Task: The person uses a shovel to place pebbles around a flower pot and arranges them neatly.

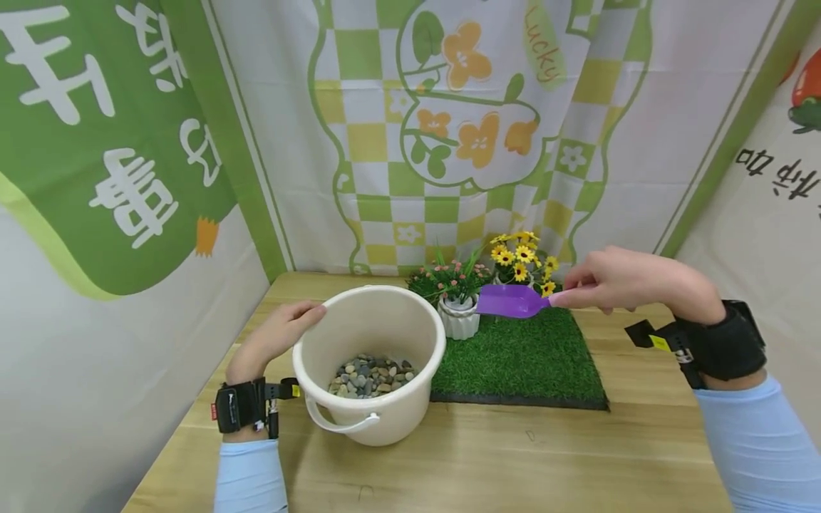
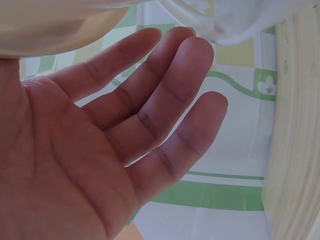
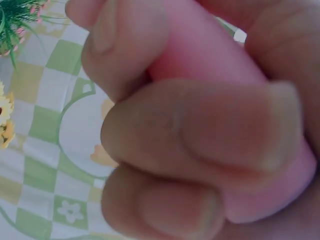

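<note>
A cream bucket (image 1: 410, 402) with pebbles (image 1: 372, 376) in its bottom stands on the table left of centre. My left hand (image 1: 279, 335) holds its rim at the left side, thumb over the edge. In the left wrist view, the other fingers (image 2: 170, 95) curve loosely outside the bucket wall, and the thumb is hidden. My right hand (image 1: 631, 281) grips a small purple shovel (image 1: 511, 301) in the air, its blade pointing left toward the bucket. Curled fingers wrap round the shovel's pink handle (image 3: 210, 45) in the right wrist view. No pebbles show on the blade.
A green turf mat (image 1: 519, 367) lies right of the bucket. On it stand a white pot (image 1: 460, 324) with pink flowers and a plant with yellow flowers (image 1: 521, 256), both behind the shovel. Printed curtains (image 1: 365, 142) enclose the wooden table (image 1: 513, 456).
</note>
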The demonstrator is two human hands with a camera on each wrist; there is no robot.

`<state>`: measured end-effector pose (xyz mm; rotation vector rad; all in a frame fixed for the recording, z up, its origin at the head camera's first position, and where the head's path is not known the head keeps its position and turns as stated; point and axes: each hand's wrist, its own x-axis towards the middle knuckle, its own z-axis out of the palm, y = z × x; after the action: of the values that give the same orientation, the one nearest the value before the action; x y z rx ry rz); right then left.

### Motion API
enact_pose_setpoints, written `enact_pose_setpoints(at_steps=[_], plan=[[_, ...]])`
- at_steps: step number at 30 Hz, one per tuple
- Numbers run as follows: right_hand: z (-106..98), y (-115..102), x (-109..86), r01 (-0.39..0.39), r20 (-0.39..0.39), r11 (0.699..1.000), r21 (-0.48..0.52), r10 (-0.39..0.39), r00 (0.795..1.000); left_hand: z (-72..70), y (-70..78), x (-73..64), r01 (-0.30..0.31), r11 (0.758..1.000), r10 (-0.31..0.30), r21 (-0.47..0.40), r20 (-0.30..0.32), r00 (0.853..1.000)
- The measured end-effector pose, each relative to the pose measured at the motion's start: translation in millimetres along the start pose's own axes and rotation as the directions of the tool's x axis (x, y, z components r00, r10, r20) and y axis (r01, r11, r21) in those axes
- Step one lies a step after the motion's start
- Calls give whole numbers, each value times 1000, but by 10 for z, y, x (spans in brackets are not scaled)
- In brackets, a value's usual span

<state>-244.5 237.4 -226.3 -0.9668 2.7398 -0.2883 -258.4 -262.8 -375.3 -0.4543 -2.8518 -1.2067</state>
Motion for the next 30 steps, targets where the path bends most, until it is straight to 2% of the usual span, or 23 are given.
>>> enact_pose_setpoints(at_steps=[5,11,19,30], plan=[[-164,-144,77,37,14,999,-38,-36,999,-8,-41,11,3,1000,-3,25,-15,1000],[-292,-302,148,104,31,993,-63,-102,994,-15,-13,11,-5,999,6,41,-19,1000],[-300,-408,296,184,19,977,-103,-183,983,-6,3,8,10,999,-9,38,-5,1000],[-284,-674,566,236,91,952,-193,-222,971,15,26,12,5,1000,-5,28,0,1000]])
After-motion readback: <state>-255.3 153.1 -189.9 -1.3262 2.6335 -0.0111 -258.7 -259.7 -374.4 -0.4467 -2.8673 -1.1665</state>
